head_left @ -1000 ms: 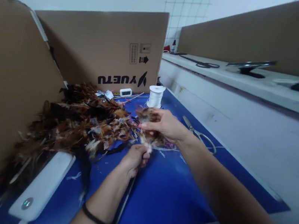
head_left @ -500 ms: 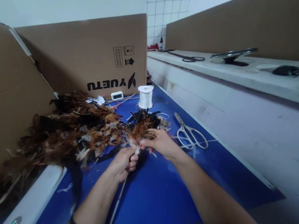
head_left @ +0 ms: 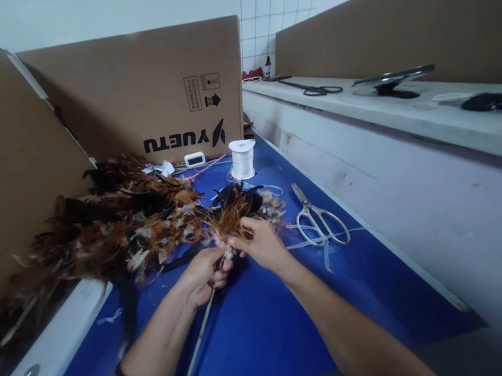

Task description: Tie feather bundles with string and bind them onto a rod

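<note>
A feather bundle [head_left: 234, 209], brown and black with pale fluff at its base, sits at the top of a thin stick [head_left: 199, 339] that runs down towards me. My left hand [head_left: 207, 273] is closed round the stick just under the feathers. Bent fingers of my right hand [head_left: 258, 241] pinch at the right side of the bundle's base, touching the feathers. Some reddish strands show at the base, but what exactly lies between the right fingertips is too small to make out. Metal scissors [head_left: 317, 216] lie to the right, with clear ribbon strips [head_left: 326, 256] under them.
A large heap of loose feathers [head_left: 131, 220] spreads to the left beside a white device [head_left: 64, 327]. Behind stand a white spool [head_left: 242, 159], a small display [head_left: 195, 160] and a cardboard box [head_left: 133, 87]. A white ledge [head_left: 460, 129] along the right holds dark scissors [head_left: 317, 89].
My right hand has shifted slightly left and in closer to the base of the feathers. My left hand keeps its grip on the stick. The view has tilted a little.
</note>
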Available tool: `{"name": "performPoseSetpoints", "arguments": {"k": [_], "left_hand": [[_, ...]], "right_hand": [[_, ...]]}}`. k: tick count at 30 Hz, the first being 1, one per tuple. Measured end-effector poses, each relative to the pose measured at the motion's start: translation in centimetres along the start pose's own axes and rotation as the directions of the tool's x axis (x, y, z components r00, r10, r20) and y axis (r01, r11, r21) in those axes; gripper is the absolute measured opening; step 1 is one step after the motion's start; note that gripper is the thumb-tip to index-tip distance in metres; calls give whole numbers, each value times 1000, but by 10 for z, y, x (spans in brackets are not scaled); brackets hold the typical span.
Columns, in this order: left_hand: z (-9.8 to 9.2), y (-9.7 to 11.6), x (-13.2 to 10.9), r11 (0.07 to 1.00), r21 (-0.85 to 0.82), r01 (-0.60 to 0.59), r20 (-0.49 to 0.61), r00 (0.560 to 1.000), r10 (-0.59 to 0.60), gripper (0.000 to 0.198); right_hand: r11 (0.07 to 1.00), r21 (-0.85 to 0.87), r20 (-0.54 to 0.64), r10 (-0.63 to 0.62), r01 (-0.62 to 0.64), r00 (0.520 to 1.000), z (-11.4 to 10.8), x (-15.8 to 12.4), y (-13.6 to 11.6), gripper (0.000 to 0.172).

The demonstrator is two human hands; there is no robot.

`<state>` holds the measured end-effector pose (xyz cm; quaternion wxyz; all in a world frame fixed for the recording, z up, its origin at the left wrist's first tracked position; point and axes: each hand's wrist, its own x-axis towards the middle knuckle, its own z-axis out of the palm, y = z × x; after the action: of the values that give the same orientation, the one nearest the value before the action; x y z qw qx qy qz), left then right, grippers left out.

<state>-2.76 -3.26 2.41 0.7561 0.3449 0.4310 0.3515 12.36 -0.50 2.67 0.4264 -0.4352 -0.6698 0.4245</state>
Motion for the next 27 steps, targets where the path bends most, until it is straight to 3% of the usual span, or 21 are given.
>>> {"name": "performPoseSetpoints", "arguments": {"k": [4, 10, 18, 27], "left_hand": [[4, 1, -3, 1000, 1, -7, -51, 999, 7, 26], [4, 1, -4, 999, -43, 11, -44, 999, -13, 28], [-1, -1, -1, 999, -50, -4, -56, 998, 2, 29], [-1, -1, -1, 999, -36, -26, -70, 997, 24, 26]], "right_hand": [[997, -80, -17, -9, 8, 1000, 2, -2, 0, 12], [994, -89, -72, -70, 63, 995, 5, 1, 4, 13], [999, -36, -118, 20, -24, 993, 8, -2, 3, 22], [985, -171, -157, -65, 38, 985, 10, 0, 6, 21]]}}
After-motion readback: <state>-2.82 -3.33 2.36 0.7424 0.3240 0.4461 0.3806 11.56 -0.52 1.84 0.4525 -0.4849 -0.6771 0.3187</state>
